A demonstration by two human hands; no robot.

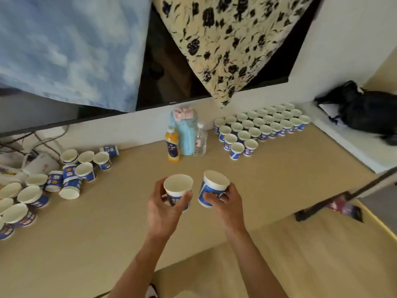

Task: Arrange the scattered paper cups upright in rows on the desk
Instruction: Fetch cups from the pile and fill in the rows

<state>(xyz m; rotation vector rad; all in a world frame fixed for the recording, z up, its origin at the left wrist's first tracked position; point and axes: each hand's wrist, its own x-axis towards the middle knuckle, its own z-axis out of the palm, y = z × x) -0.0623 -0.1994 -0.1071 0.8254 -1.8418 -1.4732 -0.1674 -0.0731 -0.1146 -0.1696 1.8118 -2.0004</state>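
Cups: white paper with a blue printed band and an orange mark, white inside, wider at the mouth than at the base.
Left cup (178,184): held over the middle of the bench (107,222); mouth up, long axis near vertical.
Right cup (216,182): just beside the left cup, not touching it; mouth up, axis a little off vertical.
Left hand (163,209): thumb and fingers curled round the left cup's wall.
Right hand (227,204): thumb and fingers curled round the right cup's lower wall.
Rows (262,127): upright cups, mouths up, packed close at the bench's back right.
Loose cups (64,175): bench's left; some upright, several lying on their sides, mouths pointing different ways.
Between the groups: juice bottle (172,147), blue jar (185,134) and water bottle (200,143), all upright.
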